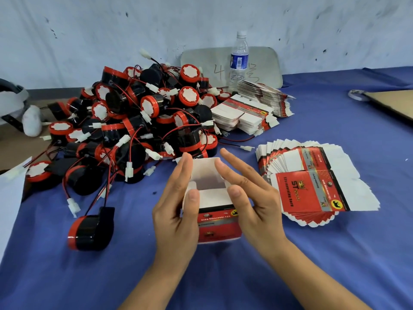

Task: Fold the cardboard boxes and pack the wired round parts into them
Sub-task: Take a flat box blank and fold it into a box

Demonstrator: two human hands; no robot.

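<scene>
Holding a small red and white cardboard box [214, 220] between them, both hands sit at the middle of the head view, just above the blue cloth [335, 265] covering the table. The box has its top open, the far flap standing up and the white inside showing.

The left hand [176, 211] grasps the box's left wall. Its thumb [193, 196] bends over the near left corner, and its nearly straight fingers run up the outside toward the far flap.

The right hand [252, 198] is loose and spread. Its thumb tip [234, 191] presses on the right side flap and its palm lies against the box's right side. Its fingers are straight and fanned apart, and the index fingertip lies at the edge of the far flap.

A big pile of wired round parts [134, 117], black and red with white connectors, lies beyond and to the left of the hands. One single round part [89, 231] lies apart on the cloth, near the left hand.

A fanned stack of flat boxes [312, 189] lies just right of the right hand, with more flat stacks [243, 117] farther back beside a water bottle [238, 59].
</scene>
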